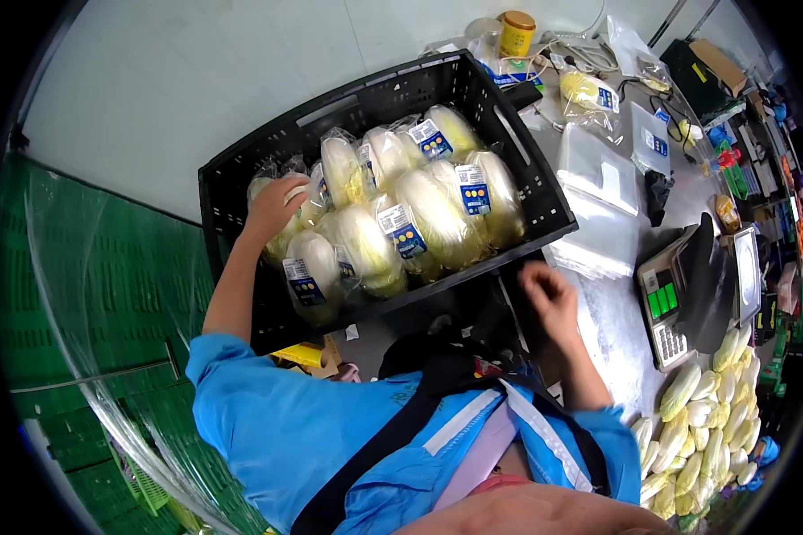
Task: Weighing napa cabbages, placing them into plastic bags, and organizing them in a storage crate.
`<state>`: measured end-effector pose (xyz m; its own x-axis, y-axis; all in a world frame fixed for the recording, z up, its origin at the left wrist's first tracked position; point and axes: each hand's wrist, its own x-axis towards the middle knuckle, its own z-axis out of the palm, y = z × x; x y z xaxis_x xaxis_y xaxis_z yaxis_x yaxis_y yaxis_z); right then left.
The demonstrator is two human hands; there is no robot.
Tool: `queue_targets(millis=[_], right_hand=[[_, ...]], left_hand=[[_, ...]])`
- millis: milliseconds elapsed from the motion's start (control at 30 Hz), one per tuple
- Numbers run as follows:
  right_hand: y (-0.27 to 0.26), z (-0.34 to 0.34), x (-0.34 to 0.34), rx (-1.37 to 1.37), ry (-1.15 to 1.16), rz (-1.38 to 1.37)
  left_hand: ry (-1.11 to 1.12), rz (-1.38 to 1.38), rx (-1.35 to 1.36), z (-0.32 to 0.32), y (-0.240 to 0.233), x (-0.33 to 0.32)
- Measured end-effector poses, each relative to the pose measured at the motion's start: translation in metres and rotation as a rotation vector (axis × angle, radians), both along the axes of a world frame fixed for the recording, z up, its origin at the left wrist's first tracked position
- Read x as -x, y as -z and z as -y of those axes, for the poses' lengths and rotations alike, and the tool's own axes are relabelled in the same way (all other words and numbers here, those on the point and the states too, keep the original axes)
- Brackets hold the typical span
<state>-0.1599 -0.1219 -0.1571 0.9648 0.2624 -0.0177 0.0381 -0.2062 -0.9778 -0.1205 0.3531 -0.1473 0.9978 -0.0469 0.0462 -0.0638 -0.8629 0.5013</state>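
A black plastic crate in front of me holds several napa cabbages in clear bags with blue and white labels. Inside its left end, my left hand has its fingers and thumb around the end of a bagged napa cabbage, partly hidden by the hand. Another bagged cabbage lies closest to me at that end. My right hand is just outside the crate's near right corner, slightly blurred. Its fingers curl loosely, thumb apart, and I see nothing in them.
Right of the crate, a metal table bears a stack of clear plastic bags, a digital scale and a pile of unwrapped napa cabbages. A bagged cabbage lies farther back. Green crates behind plastic film stand at left.
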Motion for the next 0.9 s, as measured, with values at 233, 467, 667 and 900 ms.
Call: queue_targets(millis=[233,467,667,900], right_hand=[[-0.021,-0.114,-0.208,0.474,-0.197,0.338],[0.095,-0.197,-0.342,1.067,-0.263,0.187],[0.087,-0.219,-0.361,1.031,-0.506,-0.101],[0.122,-0.178,-0.388,0.893,-0.49,-0.155]], left_hand=[[-0.311,0.119,-0.007,-0.047,0.043,0.04],[-0.388,0.031,-0.12,-0.045,0.054,0.04],[-0.357,-0.12,-0.242,-0.047,0.046,0.047],[-0.576,-0.034,-0.09,-0.052,0.046,0.031]])
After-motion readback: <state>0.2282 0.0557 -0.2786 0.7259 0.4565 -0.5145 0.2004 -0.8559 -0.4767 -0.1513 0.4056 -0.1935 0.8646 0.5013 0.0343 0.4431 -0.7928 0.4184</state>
